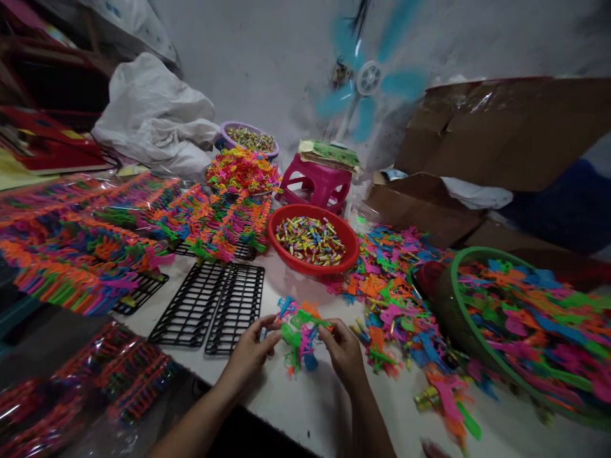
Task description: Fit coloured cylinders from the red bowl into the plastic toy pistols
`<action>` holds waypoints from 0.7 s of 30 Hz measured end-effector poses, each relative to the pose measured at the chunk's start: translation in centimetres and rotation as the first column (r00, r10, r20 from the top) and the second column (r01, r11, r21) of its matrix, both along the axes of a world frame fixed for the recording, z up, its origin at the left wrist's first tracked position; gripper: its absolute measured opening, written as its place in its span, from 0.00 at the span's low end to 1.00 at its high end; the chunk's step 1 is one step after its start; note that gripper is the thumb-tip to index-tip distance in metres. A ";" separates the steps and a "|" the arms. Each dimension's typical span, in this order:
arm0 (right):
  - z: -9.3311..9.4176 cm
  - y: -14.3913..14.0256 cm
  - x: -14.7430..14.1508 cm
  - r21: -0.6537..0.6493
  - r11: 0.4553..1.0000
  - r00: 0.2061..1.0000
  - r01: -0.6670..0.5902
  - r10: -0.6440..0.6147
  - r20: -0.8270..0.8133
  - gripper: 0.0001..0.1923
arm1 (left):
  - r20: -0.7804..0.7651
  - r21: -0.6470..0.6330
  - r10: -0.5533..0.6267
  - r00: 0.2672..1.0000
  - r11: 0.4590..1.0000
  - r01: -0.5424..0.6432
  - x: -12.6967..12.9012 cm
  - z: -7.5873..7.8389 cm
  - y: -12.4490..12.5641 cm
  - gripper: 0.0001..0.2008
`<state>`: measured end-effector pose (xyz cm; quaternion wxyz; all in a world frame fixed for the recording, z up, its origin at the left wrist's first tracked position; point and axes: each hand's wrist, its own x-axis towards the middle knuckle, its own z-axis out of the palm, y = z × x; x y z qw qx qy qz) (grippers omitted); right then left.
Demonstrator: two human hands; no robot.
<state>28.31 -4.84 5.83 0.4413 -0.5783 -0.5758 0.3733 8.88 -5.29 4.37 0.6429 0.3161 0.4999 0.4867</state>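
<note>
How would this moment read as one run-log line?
left hand: at colourful pieces; right hand: at same pieces; red basin: beyond hands

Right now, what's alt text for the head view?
A person's left hand and right hand have fingertips at a cluster of bright plastic pieces over a white table. Black racks lie to the left, a red basin of small tubes behind, a green basin of colourful pieces right.

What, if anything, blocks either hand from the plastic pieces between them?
Nothing visible. The left hand and right hand flank the plastic pieces, fingertips at their edges; blur hides the exact grip. The red bowl sits beyond them, out of the way.
</note>
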 end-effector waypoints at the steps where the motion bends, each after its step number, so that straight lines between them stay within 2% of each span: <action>1: 0.5 -0.3 -0.1 -0.017 0.997 0.997 -0.070 0.070 -0.022 0.10 | -0.034 0.047 -0.017 0.999 0.999 0.018 0.4 0.3 0.0 0.21; 3: 1.3 -0.9 -0.4 -0.046 0.983 0.981 -0.179 0.175 -0.079 0.09 | -0.076 0.102 -0.066 0.995 0.992 0.074 1.3 0.9 0.0 0.20; 4: 1.6 -1.2 -0.7 -0.053 0.980 0.974 -0.194 0.186 -0.126 0.09 | -0.074 0.101 -0.094 0.993 0.990 0.101 1.6 1.1 -0.1 0.19; 8: 1.8 -2.1 -2.6 -0.055 0.992 0.915 -0.112 0.082 -0.395 0.11 | 0.080 0.023 -0.175 0.981 0.985 0.174 3.1 1.4 -0.6 0.19; 10: 1.2 -2.3 -3.4 -0.060 0.994 0.889 -0.086 0.049 -0.455 0.12 | 0.119 0.005 -0.182 0.976 0.983 0.183 3.6 1.4 -0.9 0.19; 16: -0.7 -1.7 -3.9 -0.098 0.981 0.844 0.168 -0.195 -0.499 0.11 | 0.170 -0.017 -0.118 0.978 0.992 0.123 3.4 1.9 -1.1 0.26; 19: -0.1 -1.7 -3.5 -0.068 0.987 0.883 0.146 -0.161 -0.441 0.12 | 0.210 0.021 -0.213 0.954 0.977 0.213 3.0 1.7 -1.3 0.21; 21: 0.9 -3.0 -1.6 0.000 0.992 0.930 0.126 -0.119 -0.349 0.13 | 0.212 0.039 -0.258 0.943 0.966 0.255 3.0 1.6 -1.6 0.20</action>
